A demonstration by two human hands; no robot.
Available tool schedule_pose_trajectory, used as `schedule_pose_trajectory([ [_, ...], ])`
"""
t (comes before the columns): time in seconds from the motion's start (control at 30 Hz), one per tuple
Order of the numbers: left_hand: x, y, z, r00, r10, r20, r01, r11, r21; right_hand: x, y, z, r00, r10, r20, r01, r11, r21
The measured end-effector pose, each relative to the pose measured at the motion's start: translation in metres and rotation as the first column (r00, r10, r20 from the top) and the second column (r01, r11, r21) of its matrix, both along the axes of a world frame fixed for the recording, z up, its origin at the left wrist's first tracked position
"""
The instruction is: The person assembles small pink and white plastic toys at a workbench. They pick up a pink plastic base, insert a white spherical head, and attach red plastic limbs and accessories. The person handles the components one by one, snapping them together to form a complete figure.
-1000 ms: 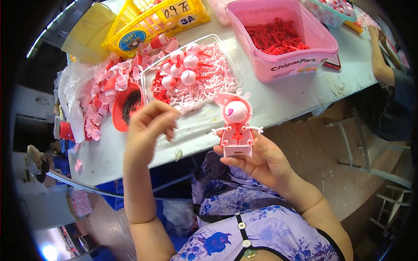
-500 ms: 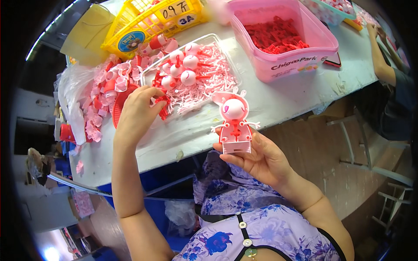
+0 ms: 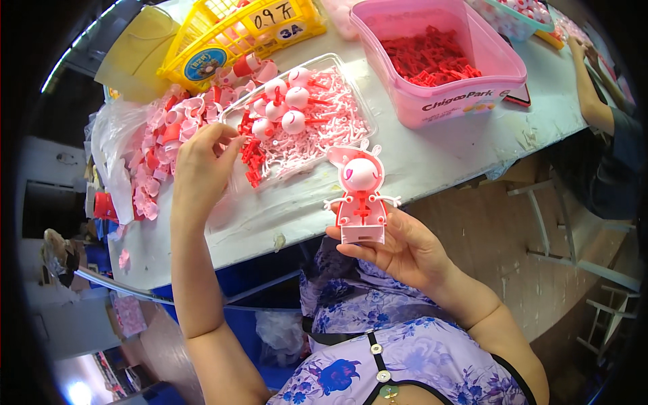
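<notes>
In my right hand point(image 3: 405, 246) is a pink and red plastic toy figure point(image 3: 362, 196), held upright by its lower end. It has a round white head, an eared pink shell, small white arms and red parts inside its open body. My left hand point(image 3: 206, 165) is at the left edge of a clear tray point(image 3: 370, 111), fingers curled and pinched together; whatever they hold is hidden. Small red pieces point(image 3: 252, 162) lie beside its fingertips. The tray carries several white balls point(image 3: 295, 98) with red stems, above many thin pale-pink arm pieces point(image 3: 331, 131).
Pink and red shell parts point(image 3: 145, 182) are heaped at the left beside a clear plastic bag point(image 3: 111, 145). A yellow basket point(image 3: 236, 40) stands at the back. A pink tub point(image 3: 439, 108) holds red pieces. Another person's arm point(image 3: 587, 84) is at the far right.
My left hand has drawn back slightly up and left from the red pieces, uncovering more of them. My right hand has shifted the toy figure slightly left and down.
</notes>
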State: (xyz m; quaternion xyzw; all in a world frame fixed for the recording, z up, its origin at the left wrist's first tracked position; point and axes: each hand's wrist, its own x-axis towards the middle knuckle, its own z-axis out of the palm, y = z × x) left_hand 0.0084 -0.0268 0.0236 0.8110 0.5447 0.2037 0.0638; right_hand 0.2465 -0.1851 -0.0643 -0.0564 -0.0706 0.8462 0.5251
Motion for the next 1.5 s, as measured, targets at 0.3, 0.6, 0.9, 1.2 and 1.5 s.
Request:
schedule_pose_trajectory([
  [0.3,-0.082,0.017,-0.010,0.968,0.236,-0.090,-0.244,0.965,-0.095,0.001,-0.005,0.007,0.996,0.035,0.078,-0.038,0.999,0.037],
  [0.6,-0.097,0.027,-0.035,0.965,0.261,-0.024,-0.262,0.962,-0.074,0.000,-0.007,0.013,0.987,0.063,0.146,-0.068,0.997,0.028],
  [0.9,-0.103,0.040,-0.051,0.987,0.160,-0.024,-0.162,0.981,-0.106,-0.004,-0.008,0.009,0.989,0.064,0.132,-0.071,0.996,0.053],
  [1.2,-0.095,0.027,-0.042,0.957,0.240,0.163,-0.221,0.967,-0.130,-0.005,-0.005,0.002,0.995,0.093,0.032,-0.095,0.993,0.076],
  [1.5,-0.090,0.020,-0.039,0.930,0.210,0.300,-0.193,0.977,-0.086,-0.006,-0.007,0.002,0.996,0.080,0.025,-0.082,0.994,0.077],
])
